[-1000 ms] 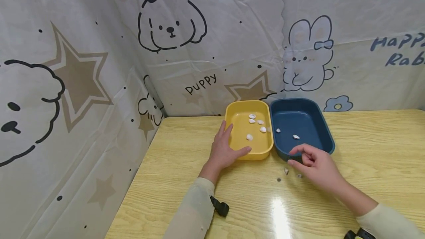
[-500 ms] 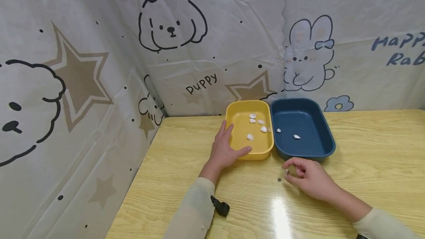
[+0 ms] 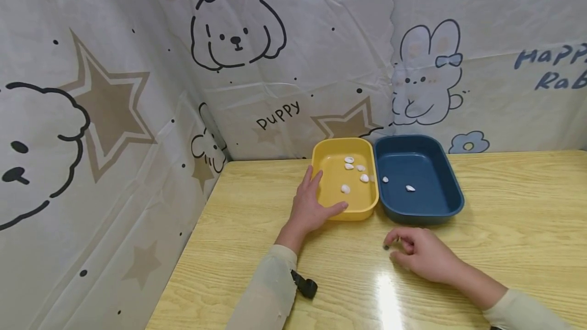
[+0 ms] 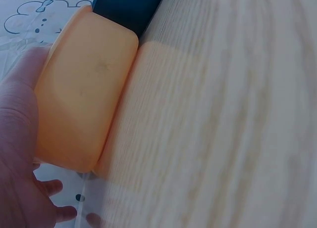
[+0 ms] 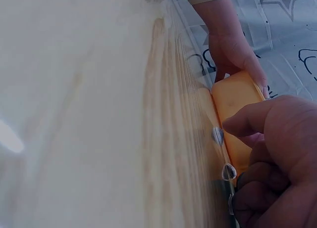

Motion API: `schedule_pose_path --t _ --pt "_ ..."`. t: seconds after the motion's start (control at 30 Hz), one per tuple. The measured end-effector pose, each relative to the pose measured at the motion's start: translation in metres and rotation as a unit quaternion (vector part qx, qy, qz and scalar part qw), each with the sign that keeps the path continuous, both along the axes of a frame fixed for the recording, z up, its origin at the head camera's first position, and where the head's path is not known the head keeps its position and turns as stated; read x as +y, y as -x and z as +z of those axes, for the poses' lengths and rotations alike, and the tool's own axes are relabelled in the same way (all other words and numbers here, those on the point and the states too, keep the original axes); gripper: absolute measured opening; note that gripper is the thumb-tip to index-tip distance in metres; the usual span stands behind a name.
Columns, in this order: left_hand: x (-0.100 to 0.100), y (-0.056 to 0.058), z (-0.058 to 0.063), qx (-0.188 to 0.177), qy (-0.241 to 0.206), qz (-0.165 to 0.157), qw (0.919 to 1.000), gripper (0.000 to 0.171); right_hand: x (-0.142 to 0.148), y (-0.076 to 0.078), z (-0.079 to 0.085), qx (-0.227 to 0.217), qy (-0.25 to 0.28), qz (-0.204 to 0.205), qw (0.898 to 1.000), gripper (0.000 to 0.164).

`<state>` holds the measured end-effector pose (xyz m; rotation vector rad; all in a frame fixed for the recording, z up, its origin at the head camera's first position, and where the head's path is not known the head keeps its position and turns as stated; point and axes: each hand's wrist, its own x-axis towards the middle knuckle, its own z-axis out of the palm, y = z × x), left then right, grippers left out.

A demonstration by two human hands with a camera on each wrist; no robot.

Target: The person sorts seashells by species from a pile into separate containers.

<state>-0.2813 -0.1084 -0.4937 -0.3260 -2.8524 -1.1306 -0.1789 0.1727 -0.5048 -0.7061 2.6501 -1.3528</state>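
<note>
My left hand point(image 3: 309, 209) holds the near left corner of the yellow box point(image 3: 330, 195), with fingers at its left side and the thumb by its front rim. Several small white shells point(image 3: 345, 188) lie inside that box. My right hand point(image 3: 424, 253) hovers low over the table in front of the blue box point(image 3: 417, 213), fingers bent, with a gap between thumb and index finger. Close to the fingertips is a small grey shell-like piece point(image 3: 385, 247). In the right wrist view, a grey piece point(image 5: 217, 135) and a white-edged shell point(image 5: 229, 172) lie beside the fingers.
The boxes stand side by side at the back of the wooden table point(image 3: 257, 192). Two shells, one of them a pale shell point(image 3: 410, 188), lie in the blue box. A printed cloth point(image 3: 284, 65) hangs behind the table and on the left.
My right hand has moved from the blue box's front rim down toward the person, over the loose pieces on the table, and now covers most of them. My left hand has stayed in place.
</note>
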Motion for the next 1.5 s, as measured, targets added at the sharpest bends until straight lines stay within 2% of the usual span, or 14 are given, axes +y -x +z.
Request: schedule_pose_path --t 0.47,0.97,1.13,1.27,1.5 --pt "0.0 -0.001 0.001 -0.001 0.003 0.0 1.0 0.108 -0.004 0.001 0.0 0.03 -0.058 -0.007 0.998 0.016" --pt "-0.001 -0.001 0.0 0.002 0.003 -0.001 1.0 0.108 -0.011 0.0 0.003 0.047 -0.092 -0.067 0.992 0.019" --pt "0.0 -0.001 0.001 0.002 0.001 -0.003 1.0 0.108 -0.009 0.002 0.003 0.037 -0.071 -0.041 0.996 0.016" --pt "0.0 0.0 0.002 0.002 0.004 -0.002 1.0 0.107 -0.006 0.004 0.001 0.039 -0.058 -0.013 0.997 0.024" --pt "0.0 -0.001 0.001 -0.001 0.003 0.0 1.0 0.108 -0.005 0.005 0.0 0.03 -0.064 -0.011 0.997 0.013"
